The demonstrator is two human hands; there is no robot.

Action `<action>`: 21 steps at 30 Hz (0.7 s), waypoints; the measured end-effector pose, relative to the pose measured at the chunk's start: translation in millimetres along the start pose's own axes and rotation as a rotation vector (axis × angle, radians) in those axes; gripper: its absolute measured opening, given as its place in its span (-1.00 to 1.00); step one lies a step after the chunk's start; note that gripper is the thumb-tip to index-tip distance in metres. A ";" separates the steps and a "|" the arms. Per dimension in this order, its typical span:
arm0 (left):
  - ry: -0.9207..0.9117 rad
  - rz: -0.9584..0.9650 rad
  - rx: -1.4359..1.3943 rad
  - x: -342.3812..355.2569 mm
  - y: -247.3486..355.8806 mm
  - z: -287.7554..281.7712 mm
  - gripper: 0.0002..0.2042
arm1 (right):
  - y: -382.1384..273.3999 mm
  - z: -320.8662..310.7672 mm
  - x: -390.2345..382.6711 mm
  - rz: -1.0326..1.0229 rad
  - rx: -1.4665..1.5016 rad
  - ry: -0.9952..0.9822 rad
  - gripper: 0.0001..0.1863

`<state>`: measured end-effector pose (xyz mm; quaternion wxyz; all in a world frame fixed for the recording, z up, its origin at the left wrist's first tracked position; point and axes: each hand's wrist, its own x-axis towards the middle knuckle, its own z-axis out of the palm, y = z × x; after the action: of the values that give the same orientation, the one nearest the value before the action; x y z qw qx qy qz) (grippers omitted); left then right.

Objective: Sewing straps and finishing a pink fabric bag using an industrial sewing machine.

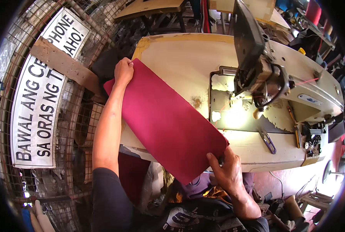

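A long dark-red piece of fabric point(168, 120), smooth and fairly stiff, stretches slantwise between my two hands over the near left part of the sewing table. My left hand point(124, 72) is closed on its far left end, fingers curled over the edge. At the near right corner my right hand point(228, 168) grips it, thumb on top and the other fingers mostly hidden beneath. The near corner of the fabric hangs past the table's front edge above my lap. Right of the fabric stands a sewing machine point(261, 73), its lamp lighting the plate around the needle area.
Thread snips point(267, 141) lie on the sewing table point(172, 46) near its front edge. Farther right are an orange-handled tool point(295, 125) and a tray of small metal parts point(314, 147). A wire mesh wall point(77, 135) with a white sign point(37, 120) stands close on the left.
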<state>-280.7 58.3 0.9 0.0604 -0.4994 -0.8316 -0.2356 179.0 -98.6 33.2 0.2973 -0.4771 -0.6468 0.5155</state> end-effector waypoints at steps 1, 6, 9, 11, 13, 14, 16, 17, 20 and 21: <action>0.006 -0.004 -0.016 -0.8 -0.1 0.0 -0.85 | 0.6 -2.5 0.8 0.038 -0.020 -0.050 -0.72; 0.027 -0.007 -0.040 -3.4 0.1 -5.1 -0.86 | -1.6 -6.7 2.7 0.108 -0.044 -0.112 -0.80; 0.003 0.011 -0.036 -4.3 -0.7 -5.7 -0.85 | 4.1 -4.1 3.4 0.039 -0.063 -0.095 -0.83; 0.016 0.023 -0.034 -3.8 -1.0 -5.7 -0.84 | 7.5 -2.7 5.1 -0.161 -0.073 -0.073 -0.84; 0.008 -0.002 -0.055 -3.0 -3.3 -6.7 -0.84 | 4.5 -3.4 5.6 -0.130 -0.083 -0.088 -0.85; 0.008 -0.003 -0.052 -2.7 -4.3 -7.5 -0.84 | 3.2 -3.4 5.9 -0.100 -0.096 -0.101 -0.85; 0.007 -0.009 -0.089 -1.9 -4.1 -6.8 -0.83 | 4.3 -2.3 6.6 -0.103 -0.077 -0.092 -0.85; 0.007 -0.008 -0.089 -1.3 -3.8 -6.7 -0.83 | 4.5 -2.0 7.0 -0.107 -0.058 -0.083 -0.86; 0.007 -0.021 -0.092 -0.9 -0.5 -6.1 -0.84 | 4.3 -2.3 7.7 -0.097 -0.044 -0.085 -0.86; 0.016 -0.021 -0.084 -1.3 0.6 -5.3 -0.85 | 4.2 -2.7 7.2 -0.097 -0.044 -0.084 -0.86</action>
<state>-280.3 55.1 5.3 0.0437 -0.4906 -0.8258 -0.2748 180.0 -90.9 29.1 0.2838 -0.4294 -0.6924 0.5056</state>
